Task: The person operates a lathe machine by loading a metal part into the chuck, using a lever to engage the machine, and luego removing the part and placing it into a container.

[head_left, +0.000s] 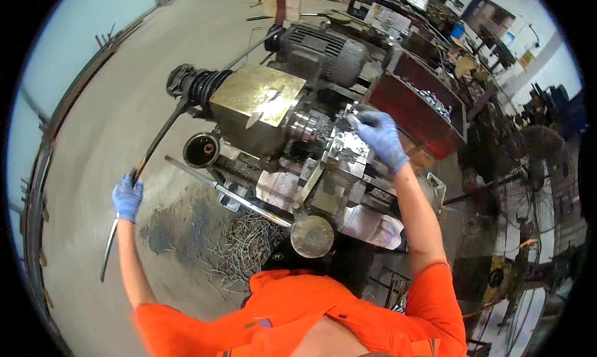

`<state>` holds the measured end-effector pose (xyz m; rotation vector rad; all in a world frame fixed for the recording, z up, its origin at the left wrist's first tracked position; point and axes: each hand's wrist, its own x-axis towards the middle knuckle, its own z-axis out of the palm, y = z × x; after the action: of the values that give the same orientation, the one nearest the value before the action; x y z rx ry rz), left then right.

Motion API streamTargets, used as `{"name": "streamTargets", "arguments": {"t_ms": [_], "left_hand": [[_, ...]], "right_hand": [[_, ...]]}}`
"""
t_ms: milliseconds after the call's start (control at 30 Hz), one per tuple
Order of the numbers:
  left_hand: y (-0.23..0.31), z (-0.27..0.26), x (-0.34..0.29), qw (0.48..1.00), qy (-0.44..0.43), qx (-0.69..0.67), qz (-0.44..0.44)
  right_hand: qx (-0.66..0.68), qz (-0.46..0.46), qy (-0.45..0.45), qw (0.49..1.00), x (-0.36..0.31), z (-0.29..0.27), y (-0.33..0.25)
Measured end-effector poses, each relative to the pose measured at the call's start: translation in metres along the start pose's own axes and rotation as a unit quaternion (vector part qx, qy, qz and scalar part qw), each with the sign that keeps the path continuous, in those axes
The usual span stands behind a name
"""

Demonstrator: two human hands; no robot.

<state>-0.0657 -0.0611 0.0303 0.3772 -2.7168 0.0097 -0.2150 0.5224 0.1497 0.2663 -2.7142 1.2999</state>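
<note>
My left hand, in a blue glove, is wrapped round a long, dark, slightly bent metal lever. The lever runs up to the left end of a small lathe's headstock, which has a yellowish metal cover. My right hand, also gloved in blue, is closed at the lathe's tool side. A small shiny metal piece shows at its fingertips; its exact kind is hard to make out. Left of that hand sits the round metal chuck, and below it lies the slide block.
An electric motor stands behind the headstock. To the right is a dark red metal bin with shiny small parts. A silver bar juts left from near a round handwheel. Metal shavings lie heaped on the floor.
</note>
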Motion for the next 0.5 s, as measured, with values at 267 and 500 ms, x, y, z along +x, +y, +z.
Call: {"name": "streamTargets", "arguments": {"t_ms": [267, 500], "left_hand": [[0.172, 0.165, -0.077, 0.952, -0.233, -0.196, -0.022], [0.121, 0.251, -0.054, 0.942, -0.314, -0.055, 0.107]], "right_hand": [[-0.127, 0.040, 0.152, 0.979, -0.120, -0.121, 0.101], [-0.037, 0.214, 0.191, 0.957, -0.215, -0.178, 0.192]]}}
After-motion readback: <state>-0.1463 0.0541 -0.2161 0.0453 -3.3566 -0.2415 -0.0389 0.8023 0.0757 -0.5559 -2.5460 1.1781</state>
